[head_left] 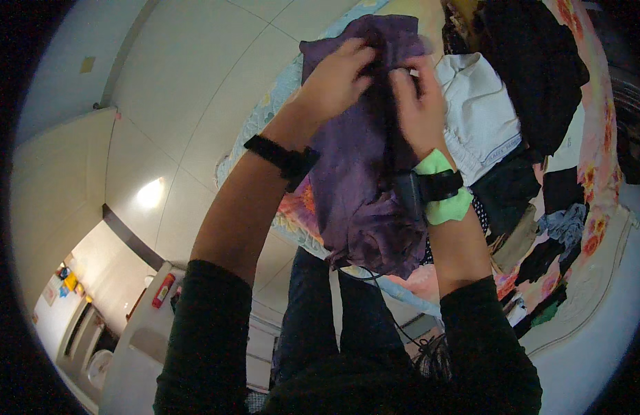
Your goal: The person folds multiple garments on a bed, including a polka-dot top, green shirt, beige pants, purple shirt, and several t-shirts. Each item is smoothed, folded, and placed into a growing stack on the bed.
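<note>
Purple garment of apparently matt cloth

A bed with a pink and orange floral sheet and a pale blue quilted edge carries a spread of clothes. Along its left side lies a long purple garment, crumpled at the near end, with a white garment just to its right and a large black garment beyond that. Nearer the cream carved board lie a dark garment, a beige piece, a grey-blue bundle and a green piece.
</note>
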Demonstrator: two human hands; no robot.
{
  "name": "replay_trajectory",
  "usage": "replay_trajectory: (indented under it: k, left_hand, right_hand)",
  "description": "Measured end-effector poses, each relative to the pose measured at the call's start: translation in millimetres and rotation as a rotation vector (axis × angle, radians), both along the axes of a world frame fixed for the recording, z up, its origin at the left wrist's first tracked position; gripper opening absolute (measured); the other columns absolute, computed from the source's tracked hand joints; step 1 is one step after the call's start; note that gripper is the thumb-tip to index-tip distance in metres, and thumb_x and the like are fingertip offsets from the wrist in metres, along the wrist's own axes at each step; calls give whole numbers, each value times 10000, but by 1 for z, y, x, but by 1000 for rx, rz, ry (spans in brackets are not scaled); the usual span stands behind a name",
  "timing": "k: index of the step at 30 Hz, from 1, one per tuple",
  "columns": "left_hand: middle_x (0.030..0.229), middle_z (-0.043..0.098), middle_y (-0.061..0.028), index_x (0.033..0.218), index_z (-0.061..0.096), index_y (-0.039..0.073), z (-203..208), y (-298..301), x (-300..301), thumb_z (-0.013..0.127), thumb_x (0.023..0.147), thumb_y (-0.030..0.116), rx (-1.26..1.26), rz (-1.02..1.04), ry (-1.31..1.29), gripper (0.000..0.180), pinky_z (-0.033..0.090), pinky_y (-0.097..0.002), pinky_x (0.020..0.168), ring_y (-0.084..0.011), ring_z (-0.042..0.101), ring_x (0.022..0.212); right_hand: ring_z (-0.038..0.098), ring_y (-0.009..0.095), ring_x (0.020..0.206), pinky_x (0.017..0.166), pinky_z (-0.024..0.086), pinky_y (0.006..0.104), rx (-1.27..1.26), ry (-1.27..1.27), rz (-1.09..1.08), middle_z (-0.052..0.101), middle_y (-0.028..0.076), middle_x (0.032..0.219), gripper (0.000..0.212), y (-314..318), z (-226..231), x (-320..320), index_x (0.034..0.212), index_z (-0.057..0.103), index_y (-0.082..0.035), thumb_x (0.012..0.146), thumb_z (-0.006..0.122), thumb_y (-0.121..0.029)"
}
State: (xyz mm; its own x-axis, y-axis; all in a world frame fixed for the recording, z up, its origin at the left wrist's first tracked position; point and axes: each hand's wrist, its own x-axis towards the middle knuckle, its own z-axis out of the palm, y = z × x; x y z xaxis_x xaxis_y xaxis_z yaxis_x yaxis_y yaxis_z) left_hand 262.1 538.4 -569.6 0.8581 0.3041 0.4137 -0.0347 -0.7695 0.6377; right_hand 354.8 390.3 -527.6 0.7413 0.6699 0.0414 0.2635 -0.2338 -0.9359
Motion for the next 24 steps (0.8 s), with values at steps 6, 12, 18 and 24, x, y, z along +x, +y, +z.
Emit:
replay_trajectory:
  k: [6,12,18,24]
  left_hand:
    - [1034,652,-92,1120,590,8,12,10,-65,618,870,-54,-828,528,9,259,521,-297,863,-185,662,985]
    - [1126,647,-107,1221,558,22,33,-66,-68,556,968,43,-1336,104,70,254,499,-332,962,-209,643,1062]
    - [1358,575,-166,1369,490,48,-18,-73,-52,510,1013,236,-2183,-40,138,403,406,-420,1078,-305,558,1238]
    - [1425,511,-179,1414,447,41,-33,-78,-65,527,984,361,-2208,-264,2,542,367,-445,1123,-322,467,1342]
  right_hand:
    - [581,346,1068,956,448,431,-34,-466,174,651,112,1119,183,5,2,13,1060,642,-58,882,637,-97]
    - [598,368,1067,923,468,444,26,-898,140,659,139,1094,265,54,-17,69,1044,636,-67,840,705,-220]
    - [622,368,1009,867,516,475,-813,-841,660,665,174,1146,533,119,-26,74,1248,627,-51,884,707,-431]
    - [643,329,979,869,522,485,-599,-320,919,676,190,1111,357,93,40,76,1172,663,-61,915,673,-309]
